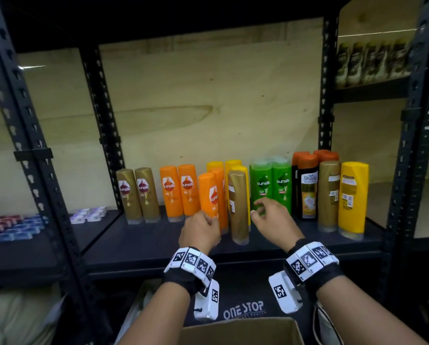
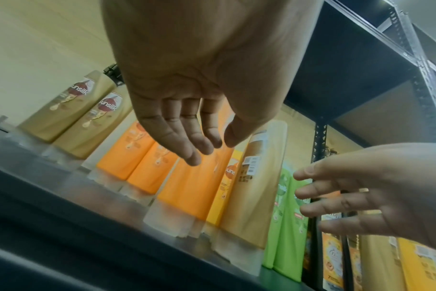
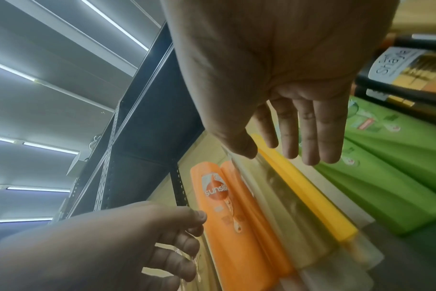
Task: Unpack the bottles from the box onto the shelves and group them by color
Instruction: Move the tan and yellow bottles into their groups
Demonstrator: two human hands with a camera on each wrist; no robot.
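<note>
A gold bottle [image 1: 238, 207] stands unheld near the front of the black shelf [image 1: 158, 245], leaning slightly, its back label facing me. My left hand [image 1: 212, 221] hovers just left of it, in front of two orange bottles [image 1: 211, 195], fingers relaxed and empty. My right hand [image 1: 258, 207] is just right of it, before the green bottles [image 1: 273, 188], fingers spread, holding nothing. In the left wrist view the gold bottle [image 2: 251, 196] rises between my left hand [image 2: 207, 145] and my right hand [image 2: 311, 196]. It is blurred in the right wrist view.
Along the shelf stand two gold bottles [image 1: 138, 195], two orange ones [image 1: 181, 192], yellow ones [image 1: 233, 165] at the back, black orange-capped bottles [image 1: 308, 192], another gold [image 1: 329, 195] and a yellow [image 1: 353, 197]. A cardboard box [image 1: 241, 329] sits below. Small packets [image 1: 16, 227] fill the left bay.
</note>
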